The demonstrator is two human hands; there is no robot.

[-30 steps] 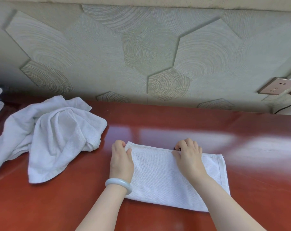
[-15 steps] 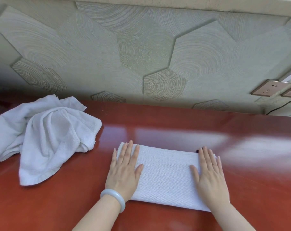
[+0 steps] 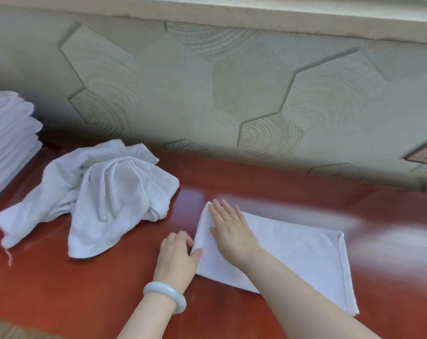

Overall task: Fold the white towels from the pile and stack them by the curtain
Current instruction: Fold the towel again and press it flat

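A folded white towel (image 3: pixel 300 253) lies flat on the red table (image 3: pixel 232 182) in front of me. My left hand (image 3: pixel 177 256) grips the towel's left edge, thumb on top and fingers tucked under the cloth. Just right of it, my right hand (image 3: pixel 232 231) presses flat on the towel's left end with fingers spread. A crumpled pile of white towels (image 3: pixel 97 199) sits to the left. At the far left edge stands a stack of folded white towels (image 3: pixel 7 140). No curtain is in view.
A green wall with hexagon relief (image 3: pixel 232 94) runs along the table's far side. A socket plate (image 3: pixel 425 155) is on the wall at the right, with a dark cable below it. A pale bangle (image 3: pixel 168 296) circles my left wrist.
Both hands lay flat on the two ends of the towel. Now my right hand has crossed to the left end and my left hand has closed on the left edge. The view swung left, revealing the stack.
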